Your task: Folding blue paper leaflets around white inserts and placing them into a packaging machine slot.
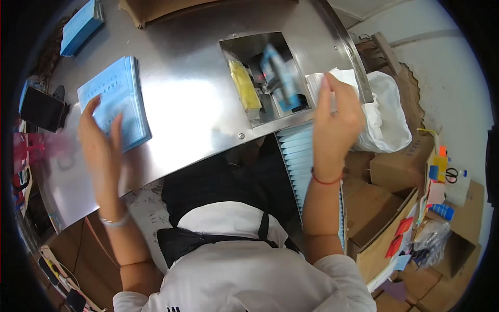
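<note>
My left hand (101,145) is over the near edge of a stack of light blue printed packets (117,96) on the metal table. Its fingers are spread and slightly blurred, with nothing held in them. Above a stack of white paper slips (345,78) at the table's right edge, my right hand (338,119) has its fingers drawn together in a pinch. Whatever may be between those fingertips is too small to name. A blurred blue packet (280,78) is tilted in the rectangular opening of the table, beside a yellow piece (244,86).
Another blue stack (82,26) lies at the far left, near a dark-screened device (42,108). A cardboard box (150,10) stands at the back. Below the right edge are a long row of pale blue packets (296,156), a white bag (387,114) and cardboard boxes (400,166).
</note>
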A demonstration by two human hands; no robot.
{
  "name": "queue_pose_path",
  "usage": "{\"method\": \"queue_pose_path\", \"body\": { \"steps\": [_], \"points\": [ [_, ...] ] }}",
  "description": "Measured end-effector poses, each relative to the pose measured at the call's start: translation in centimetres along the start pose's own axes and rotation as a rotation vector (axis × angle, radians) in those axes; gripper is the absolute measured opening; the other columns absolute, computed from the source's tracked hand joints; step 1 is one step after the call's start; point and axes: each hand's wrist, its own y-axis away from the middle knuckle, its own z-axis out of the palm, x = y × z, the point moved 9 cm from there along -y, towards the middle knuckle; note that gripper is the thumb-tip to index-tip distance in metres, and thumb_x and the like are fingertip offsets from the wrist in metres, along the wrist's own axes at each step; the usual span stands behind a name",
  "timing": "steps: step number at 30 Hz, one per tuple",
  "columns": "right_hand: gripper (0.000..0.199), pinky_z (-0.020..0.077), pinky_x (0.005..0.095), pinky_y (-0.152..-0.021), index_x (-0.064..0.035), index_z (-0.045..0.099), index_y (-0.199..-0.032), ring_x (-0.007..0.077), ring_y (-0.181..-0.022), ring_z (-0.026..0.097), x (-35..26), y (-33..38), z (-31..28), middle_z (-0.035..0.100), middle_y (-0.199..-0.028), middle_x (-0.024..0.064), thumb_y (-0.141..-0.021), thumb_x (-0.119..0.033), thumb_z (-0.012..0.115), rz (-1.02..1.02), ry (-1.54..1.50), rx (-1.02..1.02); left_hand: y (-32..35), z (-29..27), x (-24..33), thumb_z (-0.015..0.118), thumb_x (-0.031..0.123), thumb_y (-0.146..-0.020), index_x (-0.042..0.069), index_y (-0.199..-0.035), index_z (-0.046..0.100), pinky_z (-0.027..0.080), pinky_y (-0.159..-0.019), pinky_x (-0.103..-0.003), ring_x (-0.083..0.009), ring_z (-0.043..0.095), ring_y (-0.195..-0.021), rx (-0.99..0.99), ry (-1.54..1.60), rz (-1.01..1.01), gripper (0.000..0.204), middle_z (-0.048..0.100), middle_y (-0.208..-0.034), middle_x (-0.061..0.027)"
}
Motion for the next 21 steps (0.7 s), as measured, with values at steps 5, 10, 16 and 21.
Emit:
{"method": "queue_pose_path", "body": {
  "steps": [5,10,16,21],
  "points": [
    [0.021,0.048,0.0401,-0.079,0.0016,0.071,-0.102,0.0319,-0.094,0.054,2.0,1.2,0.1,0.059,-0.102,0.0137,-0.084,-0.009,0.069,-0.005,0.392,-0.093,0.3,3.4,-4.9,0.069,0.021,-0.091,0.007,-0.103,0.061,0.047,-0.082,-0.042,-0.0364,0.058,-0.095,-0.35,-0.229,-0.051,0.02,0.059,-0.104,-0.0193],
    [0.025,0.0481,0.0413,-0.078,0.0014,0.071,-0.103,0.0314,-0.091,0.056,3.0,0.6,-0.2,0.059,-0.099,0.0134,-0.079,-0.004,0.068,-0.033,0.301,-0.164,1.0,5.8,10.6,0.077,0.012,-0.077,0.007,-0.093,0.062,0.045,-0.089,-0.052,-0.0426,0.053,-0.114,-0.318,0.313,0.159,0.023,0.054,-0.128,-0.0231],
    [0.035,0.0459,0.0401,-0.09,-0.0016,0.069,-0.109,0.0315,-0.106,0.058,-0.1,1.2,-1.7,0.063,-0.114,0.0131,-0.074,-0.004,0.07,-0.207,0.153,-0.165,3.0,5.9,16.3,0.075,0.008,-0.075,0.01,-0.117,0.061,0.039,-0.097,-0.055,-0.0394,0.045,-0.129,-0.361,0.401,0.279,0.044,0.046,-0.139,-0.0219],
    [0.028,0.0395,0.058,-0.102,-0.0063,0.07,-0.104,0.0301,-0.095,0.061,-10.9,7.2,5.5,0.064,-0.099,0.0115,-0.078,-0.014,0.064,-0.504,-0.167,-0.422,2.3,5.8,11.2,0.078,0.025,-0.069,0.009,-0.118,0.06,0.033,-0.097,-0.046,-0.0345,0.046,-0.121,-0.406,0.216,0.249,0.054,0.049,-0.137,-0.016]
  ]
}}
